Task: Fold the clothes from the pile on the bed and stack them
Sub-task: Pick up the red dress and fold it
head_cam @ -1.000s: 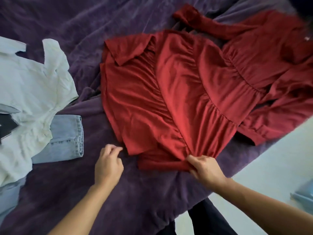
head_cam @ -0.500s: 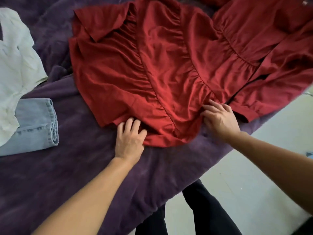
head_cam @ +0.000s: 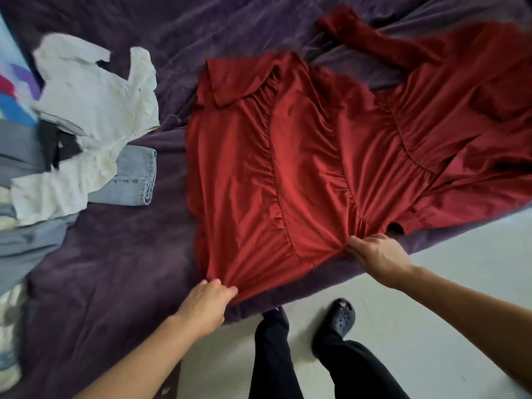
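Got the red dress point(head_cam: 302, 168) spread on the bed point(head_cam: 100, 269), left hand point(head_cam: 205, 305) and right hand point(head_cam: 377, 254) both pinching its near edge. Not folded yet, and the pile point(head_cam: 86, 125) beside it's untouched, so loads left.

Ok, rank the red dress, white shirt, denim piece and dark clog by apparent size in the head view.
1. red dress
2. white shirt
3. denim piece, partly under the shirt; visible part only
4. dark clog
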`<act>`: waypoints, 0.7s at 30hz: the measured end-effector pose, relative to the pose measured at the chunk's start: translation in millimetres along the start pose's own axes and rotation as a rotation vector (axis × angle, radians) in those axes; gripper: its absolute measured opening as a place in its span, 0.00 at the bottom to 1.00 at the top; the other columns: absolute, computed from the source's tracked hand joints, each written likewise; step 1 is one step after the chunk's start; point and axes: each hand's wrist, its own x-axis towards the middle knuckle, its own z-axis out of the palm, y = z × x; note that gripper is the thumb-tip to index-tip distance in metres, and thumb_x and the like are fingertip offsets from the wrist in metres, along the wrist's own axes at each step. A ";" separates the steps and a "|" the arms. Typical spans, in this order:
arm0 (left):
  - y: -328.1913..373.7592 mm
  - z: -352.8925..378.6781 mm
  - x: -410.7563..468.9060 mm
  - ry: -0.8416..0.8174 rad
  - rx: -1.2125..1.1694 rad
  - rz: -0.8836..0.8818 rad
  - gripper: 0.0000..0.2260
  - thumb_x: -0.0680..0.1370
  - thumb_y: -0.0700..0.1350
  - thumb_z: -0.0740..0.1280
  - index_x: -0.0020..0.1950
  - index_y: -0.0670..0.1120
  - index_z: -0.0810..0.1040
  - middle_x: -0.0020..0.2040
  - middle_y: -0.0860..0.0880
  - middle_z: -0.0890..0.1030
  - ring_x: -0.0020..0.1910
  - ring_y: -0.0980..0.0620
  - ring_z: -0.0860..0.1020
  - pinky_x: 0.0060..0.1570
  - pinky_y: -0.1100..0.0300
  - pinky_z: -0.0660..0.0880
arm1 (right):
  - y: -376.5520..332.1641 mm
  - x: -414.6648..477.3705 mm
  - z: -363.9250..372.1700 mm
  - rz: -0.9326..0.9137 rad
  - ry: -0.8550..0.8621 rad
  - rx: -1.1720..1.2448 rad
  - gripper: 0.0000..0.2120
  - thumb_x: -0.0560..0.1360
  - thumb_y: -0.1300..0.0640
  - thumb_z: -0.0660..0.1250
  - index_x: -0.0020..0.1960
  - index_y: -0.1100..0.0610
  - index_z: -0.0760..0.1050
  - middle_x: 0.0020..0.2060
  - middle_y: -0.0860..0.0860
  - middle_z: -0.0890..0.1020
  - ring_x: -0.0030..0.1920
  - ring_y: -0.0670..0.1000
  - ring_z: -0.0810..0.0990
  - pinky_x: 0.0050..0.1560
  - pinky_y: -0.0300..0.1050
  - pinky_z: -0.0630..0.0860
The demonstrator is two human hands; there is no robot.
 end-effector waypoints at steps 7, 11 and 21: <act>-47.2 -62.0 45.4 0.371 -0.614 -0.260 0.11 0.70 0.32 0.69 0.48 0.44 0.84 0.45 0.43 0.84 0.49 0.44 0.81 0.46 0.57 0.73 | 28.2 61.1 -42.8 0.108 0.039 0.055 0.10 0.79 0.48 0.60 0.51 0.53 0.76 0.41 0.59 0.83 0.43 0.64 0.81 0.40 0.52 0.74; -92.7 -115.2 105.8 0.612 -0.715 -0.532 0.09 0.70 0.38 0.73 0.49 0.44 0.82 0.47 0.40 0.83 0.50 0.42 0.80 0.47 0.54 0.73 | 41.7 150.0 -78.1 0.199 0.135 0.152 0.13 0.79 0.45 0.59 0.55 0.51 0.77 0.50 0.58 0.83 0.52 0.63 0.80 0.48 0.52 0.73; -55.9 -66.4 188.9 0.378 -0.084 -0.195 0.27 0.80 0.59 0.54 0.77 0.55 0.54 0.79 0.44 0.50 0.77 0.44 0.50 0.73 0.45 0.52 | 41.3 174.0 -2.2 -0.029 -0.036 -0.213 0.26 0.79 0.42 0.57 0.75 0.46 0.61 0.77 0.54 0.58 0.77 0.56 0.55 0.70 0.56 0.61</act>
